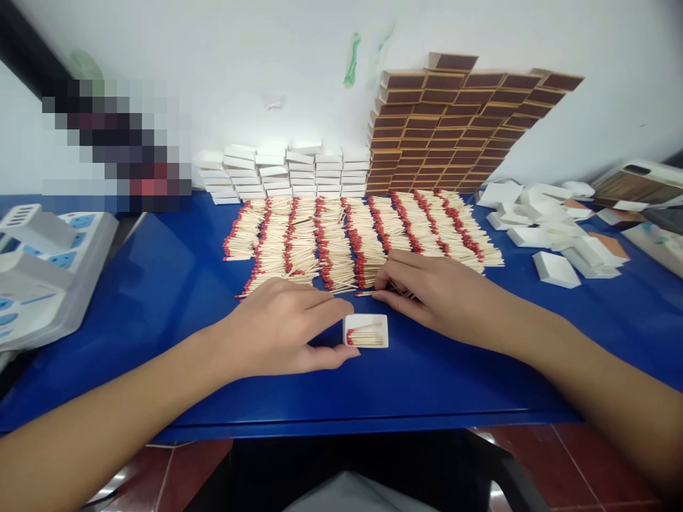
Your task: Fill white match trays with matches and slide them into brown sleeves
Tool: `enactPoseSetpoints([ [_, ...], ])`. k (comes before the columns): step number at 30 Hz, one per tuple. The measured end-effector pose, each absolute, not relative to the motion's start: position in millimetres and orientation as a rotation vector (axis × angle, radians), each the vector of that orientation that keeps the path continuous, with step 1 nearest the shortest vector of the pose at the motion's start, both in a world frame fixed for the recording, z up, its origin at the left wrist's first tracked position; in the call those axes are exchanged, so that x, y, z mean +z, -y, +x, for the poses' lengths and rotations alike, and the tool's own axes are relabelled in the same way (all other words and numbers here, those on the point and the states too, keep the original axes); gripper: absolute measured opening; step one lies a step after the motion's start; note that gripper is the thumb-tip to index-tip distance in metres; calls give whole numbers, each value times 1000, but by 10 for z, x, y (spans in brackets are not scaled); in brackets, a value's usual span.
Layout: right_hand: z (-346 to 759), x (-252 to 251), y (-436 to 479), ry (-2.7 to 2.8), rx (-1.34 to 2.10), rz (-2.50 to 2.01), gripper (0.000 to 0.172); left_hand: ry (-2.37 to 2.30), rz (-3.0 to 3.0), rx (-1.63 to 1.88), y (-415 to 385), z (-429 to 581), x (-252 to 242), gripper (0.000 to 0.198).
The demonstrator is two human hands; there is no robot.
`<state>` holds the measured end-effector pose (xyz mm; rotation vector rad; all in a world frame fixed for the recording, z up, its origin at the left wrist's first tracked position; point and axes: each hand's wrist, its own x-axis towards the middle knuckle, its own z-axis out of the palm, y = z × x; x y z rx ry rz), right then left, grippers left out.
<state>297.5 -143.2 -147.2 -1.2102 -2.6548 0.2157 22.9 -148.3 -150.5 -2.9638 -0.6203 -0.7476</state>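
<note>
A small white matchbox tray [366,331] lies on the blue table [176,284] with a few red-tipped matches in it. My left hand [282,328] grips the tray's left side between thumb and forefinger. My right hand [432,288] rests just behind and right of the tray, fingers pinched on matches at the near edge of the rows of matches [352,231], which spread across the table's middle.
White inner trays [282,171] are stacked against the wall, beside a tall stack of brown matchbox sleeves [448,128]. Loose white trays [555,227] are scattered at the right. A white power strip [48,263] sits at the left. The table's front edge is close.
</note>
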Motion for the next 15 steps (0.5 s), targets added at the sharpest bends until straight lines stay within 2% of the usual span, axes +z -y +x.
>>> enactPoseSetpoints([
  [15,3003,-1399,1454,2626,187,-1189,20,689,-2966,-747,1457,217,-1528,30],
])
